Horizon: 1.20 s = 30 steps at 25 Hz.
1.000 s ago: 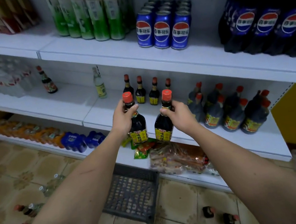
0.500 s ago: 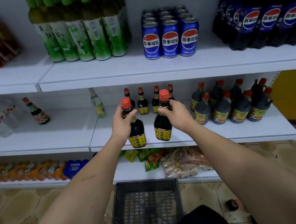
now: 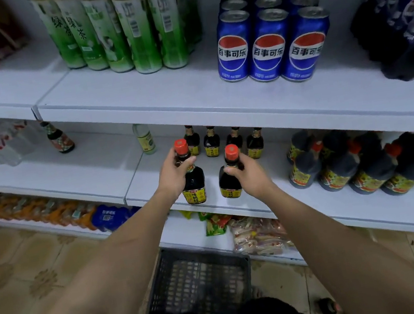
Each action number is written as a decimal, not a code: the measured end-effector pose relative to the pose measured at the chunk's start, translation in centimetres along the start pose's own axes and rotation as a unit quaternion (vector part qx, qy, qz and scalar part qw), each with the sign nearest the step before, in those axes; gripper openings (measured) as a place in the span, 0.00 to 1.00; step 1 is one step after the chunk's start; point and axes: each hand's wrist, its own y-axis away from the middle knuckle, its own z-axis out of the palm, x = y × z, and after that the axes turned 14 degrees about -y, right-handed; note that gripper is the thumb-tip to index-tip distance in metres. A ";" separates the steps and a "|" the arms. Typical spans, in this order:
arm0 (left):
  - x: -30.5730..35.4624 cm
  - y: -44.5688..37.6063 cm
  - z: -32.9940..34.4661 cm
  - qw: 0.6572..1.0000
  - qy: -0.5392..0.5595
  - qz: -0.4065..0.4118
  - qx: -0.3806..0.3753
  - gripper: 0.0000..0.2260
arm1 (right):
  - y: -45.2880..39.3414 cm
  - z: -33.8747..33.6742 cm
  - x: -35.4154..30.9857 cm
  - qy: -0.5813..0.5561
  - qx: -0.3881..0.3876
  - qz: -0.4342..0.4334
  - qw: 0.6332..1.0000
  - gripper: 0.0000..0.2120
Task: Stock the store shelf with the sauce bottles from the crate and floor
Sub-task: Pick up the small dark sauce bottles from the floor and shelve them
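My left hand (image 3: 173, 173) grips the neck of a dark sauce bottle (image 3: 193, 183) with a red cap and yellow label. My right hand (image 3: 247, 170) grips a second, matching sauce bottle (image 3: 228, 180). Both bottles stand upright at the front of the white middle shelf (image 3: 150, 182), side by side; whether their bases touch it I cannot tell. Behind them a row of several small sauce bottles (image 3: 211, 142) lines the back of the shelf. The dark plastic crate (image 3: 197, 283) sits on the floor below, and it looks empty. One bottle (image 3: 328, 306) lies on the floor tiles at lower right.
Larger dark sauce bottles (image 3: 363, 159) fill the shelf's right side. A pale bottle (image 3: 145, 139) and a lone dark bottle (image 3: 59, 138) stand to the left. Green tea bottles (image 3: 121, 32), cola cans (image 3: 268, 38) and cola bottles (image 3: 400, 17) occupy the upper shelf. Snack packets (image 3: 256, 233) lie on the bottom shelf.
Both hands have carried the two bottles forward and down onto the front of the middle shelf. The view has moved in closer to the shelves.
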 end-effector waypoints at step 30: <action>-17.4 -20.1 5.4 0.992 -0.036 0.118 0.004 0.10 | -18.6 10.8 14.7 0.024 0.100 -0.036 0.994 0.15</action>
